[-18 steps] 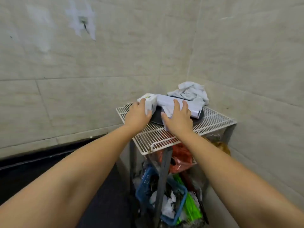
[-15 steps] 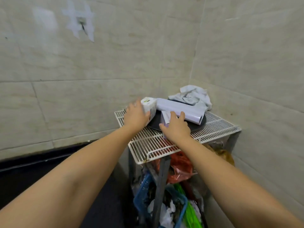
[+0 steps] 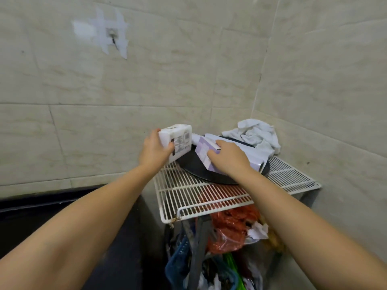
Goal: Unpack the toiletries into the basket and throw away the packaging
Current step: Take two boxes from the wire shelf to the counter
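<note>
My left hand [image 3: 154, 150] grips a white carton [image 3: 178, 141] with black print, lifted and tilted above the left end of a white wire shelf [image 3: 199, 193]. My right hand [image 3: 229, 158] holds a pale purple box [image 3: 204, 152], tipped up over a dark round tray [image 3: 199, 169] on the shelf. A longer lilac box [image 3: 256, 155] lies on that tray behind my right hand, partly hidden. Below the shelf a blue basket [image 3: 178, 266] shows, partly hidden by the shelf leg.
A crumpled white cloth [image 3: 255, 133] lies at the back of the shelf in the tiled corner. Under the shelf sit a red plastic bag [image 3: 230, 229], crumpled white paper [image 3: 257, 231] and green packaging [image 3: 232, 268]. Dark floor lies to the left.
Both hands have lifted their boxes off the tray: the white carton rose and tilted in my left hand, the purple box tipped up in my right. The view moved closer.
</note>
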Available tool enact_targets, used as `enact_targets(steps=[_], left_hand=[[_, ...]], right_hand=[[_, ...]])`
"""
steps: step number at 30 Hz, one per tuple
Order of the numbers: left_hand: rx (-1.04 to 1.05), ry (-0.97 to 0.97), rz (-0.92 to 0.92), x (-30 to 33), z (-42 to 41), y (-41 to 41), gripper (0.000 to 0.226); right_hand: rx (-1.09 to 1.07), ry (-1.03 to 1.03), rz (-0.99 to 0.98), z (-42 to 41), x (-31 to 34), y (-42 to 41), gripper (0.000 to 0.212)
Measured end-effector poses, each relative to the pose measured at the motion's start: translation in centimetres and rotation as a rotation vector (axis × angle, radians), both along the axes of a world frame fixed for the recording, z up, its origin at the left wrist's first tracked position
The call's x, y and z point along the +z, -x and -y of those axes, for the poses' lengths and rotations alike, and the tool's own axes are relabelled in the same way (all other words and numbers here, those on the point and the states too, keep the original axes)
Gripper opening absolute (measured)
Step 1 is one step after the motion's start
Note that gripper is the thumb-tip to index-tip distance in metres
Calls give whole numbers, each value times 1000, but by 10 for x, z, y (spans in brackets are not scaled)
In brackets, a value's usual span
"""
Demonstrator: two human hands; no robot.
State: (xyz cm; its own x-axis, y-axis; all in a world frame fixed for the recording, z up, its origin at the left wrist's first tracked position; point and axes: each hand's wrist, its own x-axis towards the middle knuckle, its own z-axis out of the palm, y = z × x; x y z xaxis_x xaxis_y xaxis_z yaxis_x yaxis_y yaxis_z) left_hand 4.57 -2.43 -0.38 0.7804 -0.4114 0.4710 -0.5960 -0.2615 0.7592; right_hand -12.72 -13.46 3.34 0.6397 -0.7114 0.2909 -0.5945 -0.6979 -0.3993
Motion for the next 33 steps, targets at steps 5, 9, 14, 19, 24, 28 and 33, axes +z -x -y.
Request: enact_targets(steps=[5,9,14,19,24,28,33], left_hand=[[162,35,63,20,-106,-37,39],[304,-8,42,3,-217,-52,44],[480,-161,-66,-67,-325,-37,50],[534,-340,-199,-158,-382,1,51],[570,-378,-367,-220,-398,38,58],[577,-509,-419,-236,-398,53,60],[576,-591,-201,-197,-360,29,56]], right_hand=[[199,-14,133,-68,11,-48,30],[396,-49,166,-152,-6,-96,43],[537,-97,-62,-241,-86,-124,45],[579,-45,-339,-283,-190,-106,47],[644,98,-462,-291,-257,-65,61],[662,34,-571,-289,-268,-49,69],[674,-6,-477,-268,-211,-73,58]])
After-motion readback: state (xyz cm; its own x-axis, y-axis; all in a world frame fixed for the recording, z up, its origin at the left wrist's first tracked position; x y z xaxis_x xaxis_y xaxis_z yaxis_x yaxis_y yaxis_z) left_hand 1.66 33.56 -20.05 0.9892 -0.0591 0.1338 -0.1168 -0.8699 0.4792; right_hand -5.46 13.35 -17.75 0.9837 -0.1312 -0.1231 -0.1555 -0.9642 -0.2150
